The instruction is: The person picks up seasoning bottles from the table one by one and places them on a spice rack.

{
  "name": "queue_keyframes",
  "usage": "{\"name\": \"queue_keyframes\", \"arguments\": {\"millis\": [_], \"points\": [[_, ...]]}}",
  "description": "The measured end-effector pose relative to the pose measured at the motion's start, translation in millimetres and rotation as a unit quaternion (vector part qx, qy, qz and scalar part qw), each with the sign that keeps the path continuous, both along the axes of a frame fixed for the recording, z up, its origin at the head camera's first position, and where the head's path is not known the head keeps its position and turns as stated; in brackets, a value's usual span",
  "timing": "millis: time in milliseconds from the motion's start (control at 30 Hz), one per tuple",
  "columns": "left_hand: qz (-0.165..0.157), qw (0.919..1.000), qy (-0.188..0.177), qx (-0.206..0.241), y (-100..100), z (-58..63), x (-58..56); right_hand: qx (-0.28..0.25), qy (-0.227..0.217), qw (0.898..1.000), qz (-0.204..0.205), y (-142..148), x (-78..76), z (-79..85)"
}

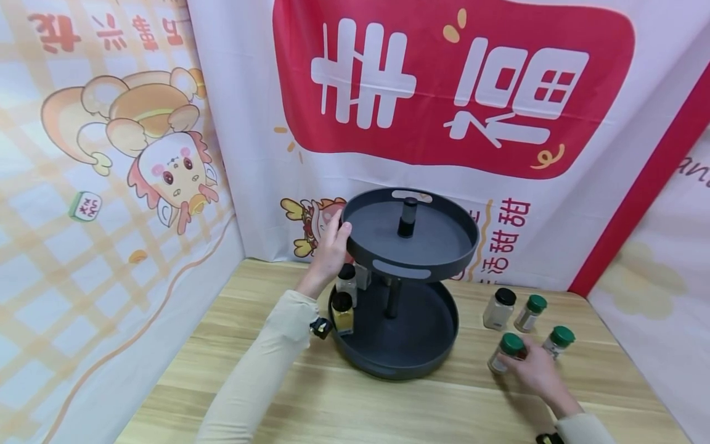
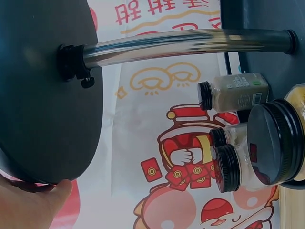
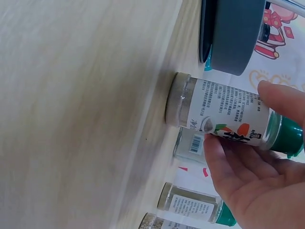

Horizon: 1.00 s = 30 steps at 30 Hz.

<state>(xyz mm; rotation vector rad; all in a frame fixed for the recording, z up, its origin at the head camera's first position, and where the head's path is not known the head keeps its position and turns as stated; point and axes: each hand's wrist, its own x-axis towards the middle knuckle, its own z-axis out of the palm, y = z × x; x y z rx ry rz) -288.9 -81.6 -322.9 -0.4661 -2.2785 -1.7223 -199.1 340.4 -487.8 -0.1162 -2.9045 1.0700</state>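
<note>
A dark grey two-tier round rack (image 1: pixel 438 231) stands on the table. My left hand (image 1: pixel 331 250) grips the left rim of its upper tray; in the left wrist view the thumb lies against the tray's underside. On the left of the lower tray (image 1: pixel 418 336) are several black-capped jars, among them one with yellow contents (image 1: pixel 344 317). My right hand (image 1: pixel 537 373) holds a green-capped spice jar (image 3: pixel 228 112) to the right of the rack, thumb on one side and fingers on the other. The jar is upright, its base close to the tabletop.
Near the right hand stand a black-capped jar (image 1: pixel 498 311) and two more green-capped jars, one behind (image 1: pixel 530 313) and one to the right (image 1: pixel 560 339). Printed cloths hang behind the wooden table (image 1: pixel 388 410) and at both sides. A metal post (image 2: pixel 186 45) joins the tiers.
</note>
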Motion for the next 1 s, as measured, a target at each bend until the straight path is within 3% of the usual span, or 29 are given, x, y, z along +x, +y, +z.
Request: {"name": "queue_keyframes", "arguments": {"millis": [500, 800, 1000], "points": [[-0.01, 0.9996, -0.024, -0.014, -2.2, 0.8, -3.8, 0.007, 0.059, 0.998, -0.014, -12.3, -6.9, 16.2], [-0.005, 0.9999, -0.009, -0.009, -1.8, -1.2, -1.6, -0.001, 0.06, 0.998, -0.027, -21.0, -8.7, 31.6], [-0.004, 0.9999, -0.009, -0.006, -0.4, -2.1, -1.7, -0.013, 0.084, 0.996, -0.024, -26.5, -11.1, 43.1]]}}
